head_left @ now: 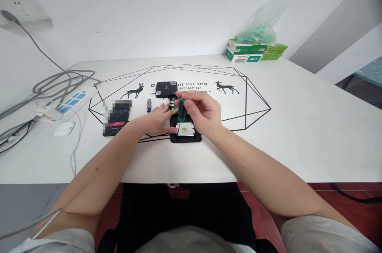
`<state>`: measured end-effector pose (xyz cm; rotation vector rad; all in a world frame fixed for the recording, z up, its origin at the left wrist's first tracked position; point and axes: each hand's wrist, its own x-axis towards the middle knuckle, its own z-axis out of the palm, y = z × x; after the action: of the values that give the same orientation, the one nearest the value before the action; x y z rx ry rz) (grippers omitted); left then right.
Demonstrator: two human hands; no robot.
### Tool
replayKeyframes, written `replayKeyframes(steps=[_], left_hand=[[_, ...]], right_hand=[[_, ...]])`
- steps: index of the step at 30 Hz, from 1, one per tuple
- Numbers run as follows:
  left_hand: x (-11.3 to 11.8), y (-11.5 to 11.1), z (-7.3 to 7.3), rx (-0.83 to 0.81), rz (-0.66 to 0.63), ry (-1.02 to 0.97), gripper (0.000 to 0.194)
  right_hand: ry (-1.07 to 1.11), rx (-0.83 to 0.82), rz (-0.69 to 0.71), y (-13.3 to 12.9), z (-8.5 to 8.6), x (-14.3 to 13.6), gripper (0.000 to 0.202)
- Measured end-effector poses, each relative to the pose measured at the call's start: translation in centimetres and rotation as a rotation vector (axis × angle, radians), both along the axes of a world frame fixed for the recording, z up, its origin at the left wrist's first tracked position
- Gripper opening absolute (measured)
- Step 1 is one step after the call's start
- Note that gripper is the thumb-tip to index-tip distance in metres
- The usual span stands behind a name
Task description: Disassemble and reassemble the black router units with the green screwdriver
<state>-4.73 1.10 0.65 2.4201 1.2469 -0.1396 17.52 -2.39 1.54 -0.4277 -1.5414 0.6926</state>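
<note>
My right hand (203,109) grips a green and black screwdriver (182,110), its shaft pointing down at the left part of a metal plate. That silver plate (188,129), with a small gold square on it, lies in a black plastic housing (186,140). Fingers spread, my left hand (159,119) lies flat at the housing's left side, its thumb on the edge. Just behind is a green circuit board (172,104), partly hidden by both hands. A black cover (166,89) with labels rests beyond the board. A second, small screwdriver (149,105) lies left of it.
A phone (117,117) lies to the left, near a white earphone case (64,128) and a power strip (73,104) with tangled grey cables (64,82). Green and white boxes (246,51) with a plastic bag (259,26) stand at the back right. The table's front edge is close to me.
</note>
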Motion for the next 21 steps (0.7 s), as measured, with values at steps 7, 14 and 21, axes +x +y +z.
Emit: replayKeyframes(steps=[7, 14, 21], left_hand=[[0.7, -0.4, 0.9, -0.05, 0.024, 0.054, 0.11], [0.5, -0.3, 0.6, -0.039, 0.019, 0.046, 0.107], [-0.1, 0.1, -0.4, -0.011, 0.014, -0.061, 0.108]], right_hand=[[-0.102, 0.133, -0.192, 0.3, 0.4, 0.2, 0.014], [-0.083, 0.187, -0.246, 0.1, 0.0, -0.4, 0.016], [-0.051, -0.029, -0.049, 0.0, 0.0, -0.6, 0.025]])
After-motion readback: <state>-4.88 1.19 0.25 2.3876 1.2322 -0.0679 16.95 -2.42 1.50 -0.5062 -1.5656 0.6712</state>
